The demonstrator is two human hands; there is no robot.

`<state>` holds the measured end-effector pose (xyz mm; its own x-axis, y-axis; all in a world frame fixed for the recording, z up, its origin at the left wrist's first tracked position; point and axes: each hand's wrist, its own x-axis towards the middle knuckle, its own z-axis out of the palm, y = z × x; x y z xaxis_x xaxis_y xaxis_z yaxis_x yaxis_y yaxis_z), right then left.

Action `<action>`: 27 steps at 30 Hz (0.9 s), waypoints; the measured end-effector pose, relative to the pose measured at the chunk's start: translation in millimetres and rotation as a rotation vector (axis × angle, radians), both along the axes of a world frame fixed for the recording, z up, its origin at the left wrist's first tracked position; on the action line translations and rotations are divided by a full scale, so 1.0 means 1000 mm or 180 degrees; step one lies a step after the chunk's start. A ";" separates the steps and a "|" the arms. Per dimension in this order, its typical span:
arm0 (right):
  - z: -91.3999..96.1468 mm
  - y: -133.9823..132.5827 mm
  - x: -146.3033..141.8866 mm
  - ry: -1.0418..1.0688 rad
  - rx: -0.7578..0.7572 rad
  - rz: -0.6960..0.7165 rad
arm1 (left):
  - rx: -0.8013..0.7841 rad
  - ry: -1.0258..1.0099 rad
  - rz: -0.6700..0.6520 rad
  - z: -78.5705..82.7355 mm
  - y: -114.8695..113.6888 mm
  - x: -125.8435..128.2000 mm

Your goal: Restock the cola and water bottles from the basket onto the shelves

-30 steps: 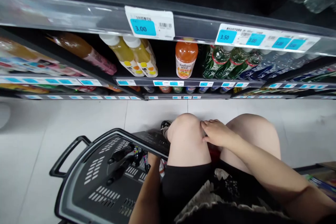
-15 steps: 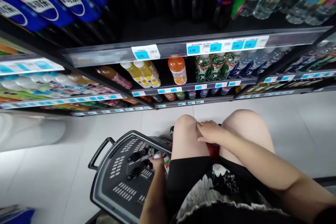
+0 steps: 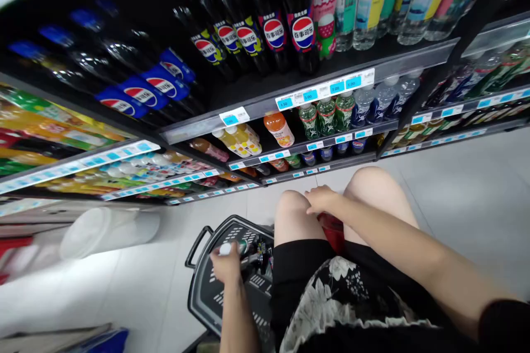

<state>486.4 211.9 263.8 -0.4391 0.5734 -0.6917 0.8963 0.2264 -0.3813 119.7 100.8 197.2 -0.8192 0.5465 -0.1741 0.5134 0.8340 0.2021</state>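
Note:
I crouch in front of a drinks shelf. My left hand (image 3: 227, 265) is down in the black shopping basket (image 3: 207, 292) on the floor, with its fingers closed round a bottle with a white cap (image 3: 230, 248). My right hand (image 3: 322, 200) rests between my knees with its fingers curled over a red object (image 3: 333, 229) held between my legs; how firmly it grips is hidden. Dark items (image 3: 259, 247) lie in the basket beside my left hand.
Shelves ahead hold cola bottles (image 3: 273, 27), an orange juice bottle (image 3: 279, 128), yellow drink bottles (image 3: 236, 140) and green bottles (image 3: 327, 116) behind blue price tags (image 3: 327, 88). White tiled floor (image 3: 455, 198) spreads right. A pale round object (image 3: 103, 229) and a blue item (image 3: 99, 339) lie left.
My view has tilted up and pulled back, so upper shelves with cola bottles show. My left hand has come out from behind my knee and closed on a white-capped bottle in the basket.

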 end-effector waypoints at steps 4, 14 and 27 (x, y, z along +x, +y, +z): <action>-0.013 0.008 -0.010 -0.0028 0.0172 -0.0236 | 0.0707 0.0007 -0.0122 0.072 0.041 0.047; -0.027 0.012 -0.019 0.2064 0.1586 -0.1309 | 0.2410 -0.2360 -0.1236 0.180 0.071 0.187; -0.006 0.008 0.019 0.1715 0.2127 -0.0542 | 0.1999 -0.1369 -0.1391 0.172 0.087 0.190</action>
<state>504.9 219.6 257.7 -0.4809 0.8722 0.0897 0.6743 0.4333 -0.5980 310.2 187.8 369.1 -0.4466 0.8945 0.0187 0.5347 0.2501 0.8072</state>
